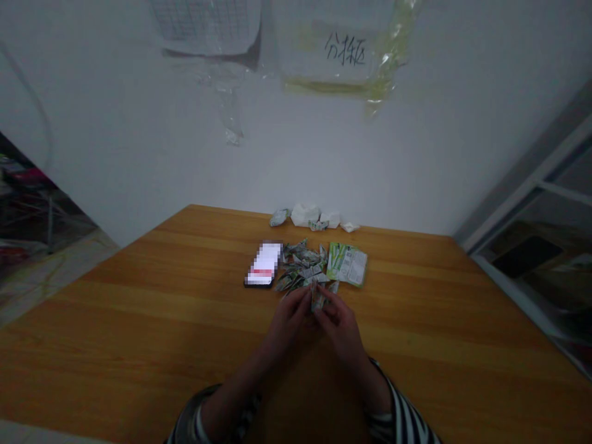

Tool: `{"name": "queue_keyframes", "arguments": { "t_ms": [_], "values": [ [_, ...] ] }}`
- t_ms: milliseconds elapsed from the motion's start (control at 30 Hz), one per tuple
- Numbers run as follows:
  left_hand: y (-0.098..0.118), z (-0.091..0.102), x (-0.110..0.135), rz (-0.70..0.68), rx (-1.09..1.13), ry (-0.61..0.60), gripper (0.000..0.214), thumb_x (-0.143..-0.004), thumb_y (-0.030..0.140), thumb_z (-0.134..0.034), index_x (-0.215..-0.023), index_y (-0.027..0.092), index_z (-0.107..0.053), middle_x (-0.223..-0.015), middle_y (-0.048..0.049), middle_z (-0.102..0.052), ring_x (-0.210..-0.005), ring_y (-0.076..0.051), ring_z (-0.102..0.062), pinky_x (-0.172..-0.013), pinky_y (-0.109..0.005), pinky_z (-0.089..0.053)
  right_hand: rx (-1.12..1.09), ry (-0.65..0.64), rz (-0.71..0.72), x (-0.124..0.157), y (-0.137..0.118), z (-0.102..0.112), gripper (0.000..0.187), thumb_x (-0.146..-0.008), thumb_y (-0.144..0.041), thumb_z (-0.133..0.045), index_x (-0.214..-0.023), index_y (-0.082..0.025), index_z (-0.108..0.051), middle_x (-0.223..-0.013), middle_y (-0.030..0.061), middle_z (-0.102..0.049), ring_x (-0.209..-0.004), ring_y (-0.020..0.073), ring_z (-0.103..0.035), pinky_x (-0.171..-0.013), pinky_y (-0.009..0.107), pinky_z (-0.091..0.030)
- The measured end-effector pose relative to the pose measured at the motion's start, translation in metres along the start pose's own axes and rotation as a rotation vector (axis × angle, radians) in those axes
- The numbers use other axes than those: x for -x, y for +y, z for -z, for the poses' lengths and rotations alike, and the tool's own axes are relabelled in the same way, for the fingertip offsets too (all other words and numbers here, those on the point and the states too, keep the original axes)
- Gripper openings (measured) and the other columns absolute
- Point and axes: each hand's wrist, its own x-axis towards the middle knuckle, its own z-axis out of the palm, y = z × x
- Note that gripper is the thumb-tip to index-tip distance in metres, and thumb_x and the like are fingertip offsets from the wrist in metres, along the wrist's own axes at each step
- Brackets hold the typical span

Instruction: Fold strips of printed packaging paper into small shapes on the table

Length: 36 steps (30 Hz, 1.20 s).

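Note:
Between my two hands, at the near edge of the pile, is a piece of folded printed paper [317, 300]. My left hand [292, 311] grips its left side with thumb and fingers together. From the other side my right hand [340, 320] pinches it, fingertips near the top and thumb lower down. Just beyond my fingers lies a heap of similar folded pieces [303, 265], grey-white with green print. Right of the heap rests a flat stack of green and white printed sheets [348, 264]. What is written on them is too small to read.
A phone [265, 264] with a lit, blurred screen lies left of the heap. Crumpled white paper [305, 214] and other scraps line the back of the wooden table [161, 277], against the wall. Taped sheets [342, 49] hang above. A framed glass panel [546, 203] stands at the right.

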Motion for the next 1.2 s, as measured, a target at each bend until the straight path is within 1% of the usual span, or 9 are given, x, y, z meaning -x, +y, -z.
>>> {"name": "queue_keyframes", "arguments": {
  "t_ms": [200, 400, 567, 733, 800, 900, 967, 1033, 1200],
  "values": [
    [-0.001, 0.000, 0.001, -0.025, -0.069, -0.009, 0.031, -0.080, 0.013, -0.053, -0.110, 0.017, -0.061, -0.098, -0.0065, -0.070, -0.088, -0.020, -0.067, -0.077, -0.030, -0.054, 0.272, 0.023, 0.151, 0.001, 0.002, 0.001, 0.041, -0.087, -0.037, -0.062, -0.124, -0.023, -0.058, -0.117, 0.0091, -0.067, -0.103, 0.0252, -0.065, -0.088, 0.040, -0.053],
    [-0.006, 0.003, 0.005, -0.131, -0.347, 0.007, 0.036, -0.076, 0.004, -0.050, -0.106, 0.018, -0.064, -0.089, -0.0056, -0.070, -0.079, -0.018, -0.065, -0.074, -0.029, -0.052, 0.679, 0.209, 0.412, 0.005, -0.005, -0.001, 0.024, -0.081, -0.030, -0.067, -0.104, -0.022, -0.069, -0.110, 0.0098, -0.061, -0.107, 0.0262, -0.057, -0.094, 0.041, -0.047],
    [0.000, 0.000, 0.007, -0.062, -0.213, -0.093, 0.046, -0.091, 0.024, -0.047, -0.137, 0.020, -0.045, -0.072, -0.0004, -0.066, -0.061, -0.015, -0.061, -0.058, -0.024, -0.050, 0.538, 0.167, 0.259, -0.001, -0.012, 0.013, 0.020, -0.088, -0.032, -0.058, -0.092, -0.020, -0.074, -0.088, 0.0073, -0.070, -0.084, 0.0237, -0.064, -0.078, 0.036, -0.052],
    [0.006, 0.004, 0.004, 0.088, 0.009, -0.107, 0.042, -0.094, 0.038, -0.045, -0.130, 0.018, -0.043, -0.059, 0.0052, -0.058, -0.045, -0.012, -0.052, -0.044, -0.020, -0.044, 0.155, 0.061, 0.061, -0.006, -0.022, 0.020, 0.044, -0.082, -0.042, -0.067, -0.122, -0.024, -0.065, -0.111, 0.0071, -0.071, -0.085, 0.0241, -0.068, -0.068, 0.033, -0.055],
    [0.006, 0.005, 0.003, 0.080, 0.049, -0.133, 0.041, -0.093, 0.038, -0.047, -0.129, 0.018, -0.043, -0.063, 0.0037, -0.060, -0.048, -0.012, -0.056, -0.046, -0.021, -0.046, 0.142, 0.014, 0.050, -0.006, -0.024, 0.020, 0.046, -0.081, -0.041, -0.067, -0.124, -0.024, -0.063, -0.114, 0.0071, -0.070, -0.086, 0.0239, -0.069, -0.064, 0.030, -0.055],
    [0.008, 0.006, 0.003, 0.008, 0.069, -0.019, 0.036, -0.096, 0.038, -0.041, -0.126, 0.019, -0.049, -0.083, -0.0035, -0.066, -0.071, -0.016, -0.065, -0.064, -0.026, -0.053, 0.262, 0.061, 0.089, -0.006, -0.022, 0.021, 0.035, -0.083, -0.038, -0.064, -0.113, -0.022, -0.071, -0.107, 0.0073, -0.074, -0.084, 0.0241, -0.069, -0.063, 0.031, -0.056],
    [0.010, 0.007, 0.003, -0.026, 0.060, 0.028, 0.038, -0.098, 0.038, -0.037, -0.129, 0.020, -0.050, -0.097, -0.0072, -0.068, -0.087, -0.018, -0.066, -0.076, -0.030, -0.054, 0.353, 0.135, 0.126, -0.006, -0.020, 0.022, 0.032, -0.083, -0.035, -0.063, -0.110, -0.021, -0.073, -0.106, 0.0076, -0.075, -0.088, 0.0258, -0.070, -0.071, 0.036, -0.057],
    [0.012, 0.007, 0.002, -0.044, 0.013, -0.027, 0.038, -0.095, 0.037, -0.045, -0.129, 0.022, -0.053, -0.108, -0.0082, -0.069, -0.098, -0.020, -0.065, -0.084, -0.032, -0.053, 0.424, 0.168, 0.164, -0.005, -0.019, 0.022, 0.031, -0.083, -0.030, -0.063, -0.111, -0.022, -0.072, -0.111, 0.0075, -0.074, -0.098, 0.0276, -0.069, -0.085, 0.041, -0.055],
    [0.008, 0.011, -0.002, -0.047, -0.082, -0.053, 0.024, -0.087, 0.030, -0.060, -0.104, 0.020, -0.073, -0.106, -0.0076, -0.074, -0.098, -0.023, -0.066, -0.084, -0.033, -0.052, 0.491, 0.107, 0.190, -0.005, -0.018, 0.022, 0.038, -0.080, -0.021, -0.066, -0.117, -0.024, -0.069, -0.116, 0.0049, -0.071, -0.106, 0.0282, -0.067, -0.094, 0.046, -0.051]
  ]
}}
